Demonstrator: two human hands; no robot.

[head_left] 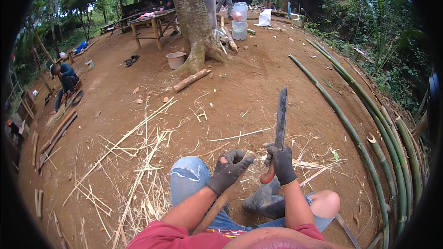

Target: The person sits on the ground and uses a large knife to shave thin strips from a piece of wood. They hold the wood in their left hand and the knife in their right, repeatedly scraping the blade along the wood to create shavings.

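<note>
Dark gloves cover both my hands. My right hand (282, 162) is closed round the handle of a machete (281, 119), whose long dark blade points up and away from me. The rounded reddish-brown butt of the handle sticks out below the fist. To its left, my left hand (229, 171) grips a brown length of split bamboo or wood (215, 211). This piece slants from beside my left arm up past the fingers, its far end near the machete but apart from the blade. Ripped jeans (189, 180) and a grey boot (265, 200) show beneath my hands.
Pale split strips (145, 175) litter the ground at left. Long green bamboo poles (350, 133) lie along the right. Ahead are a short log (191, 80), a tree trunk (191, 18) and a bucket (176, 60). One person (68, 80) sits far left; others stand behind.
</note>
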